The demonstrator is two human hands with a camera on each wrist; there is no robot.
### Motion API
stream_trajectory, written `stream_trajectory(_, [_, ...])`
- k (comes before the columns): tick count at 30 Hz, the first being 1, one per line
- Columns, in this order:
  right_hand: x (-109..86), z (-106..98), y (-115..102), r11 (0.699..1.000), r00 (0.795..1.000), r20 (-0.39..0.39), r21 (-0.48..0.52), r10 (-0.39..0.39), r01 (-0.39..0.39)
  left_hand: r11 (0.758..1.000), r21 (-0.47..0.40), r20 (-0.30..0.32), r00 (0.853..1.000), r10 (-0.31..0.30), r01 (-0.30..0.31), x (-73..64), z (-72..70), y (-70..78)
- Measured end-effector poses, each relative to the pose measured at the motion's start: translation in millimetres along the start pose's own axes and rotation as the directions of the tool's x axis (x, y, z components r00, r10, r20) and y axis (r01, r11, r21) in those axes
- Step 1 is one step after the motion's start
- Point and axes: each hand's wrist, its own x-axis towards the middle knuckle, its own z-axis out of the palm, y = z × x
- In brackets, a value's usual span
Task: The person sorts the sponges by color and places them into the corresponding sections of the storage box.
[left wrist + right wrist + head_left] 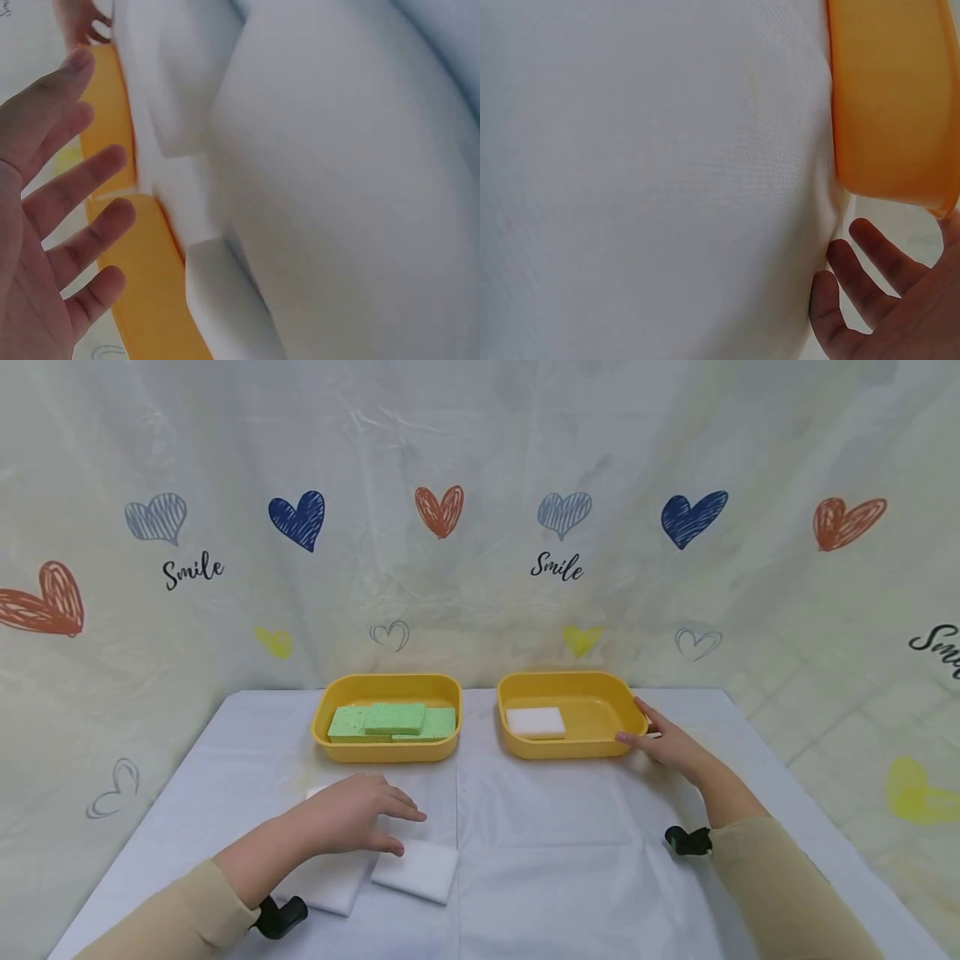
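Note:
My left hand (348, 814) hovers over the white sponges on the table, fingers spread and nothing held, as its palm and fingers in the left wrist view also show. Close below it lie a white sponge (417, 872) and another white sponge (330, 887), partly covered by the hand; a further white edge (313, 791) peeks out behind the wrist. With thumb and forefinger my right hand (671, 749) grips the right corner of a yellow tray (570, 749), its other fingers (870, 285) loose beside it. Inside that tray, at the left, lies a white sponge (536, 722).
A second yellow tray (386, 752) stands to the left, holding several green sponges (395, 718), one resting on the others. Both trays sit near the back of the white-covered table (555, 860). A curtain (480, 585) printed with hearts hangs behind it.

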Motion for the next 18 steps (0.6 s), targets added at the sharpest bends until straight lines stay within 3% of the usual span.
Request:
stream_trajectory(6, [1.2, 1.8, 1.5, 1.0, 1.0, -0.003, 0.009, 0.007, -0.007, 0.999, -0.032, 0.029, 0.999, -0.036, 0.037, -8.8, 9.5, 1.5])
stream_trajectory(18, [1.6, 3.0, 1.6, 1.0, 1.0, -0.01, 0.014, 0.0, 0.0, 0.997, -0.025, 0.072, 0.995, -0.066, 0.067, -13.5, 18.7, -0.9])
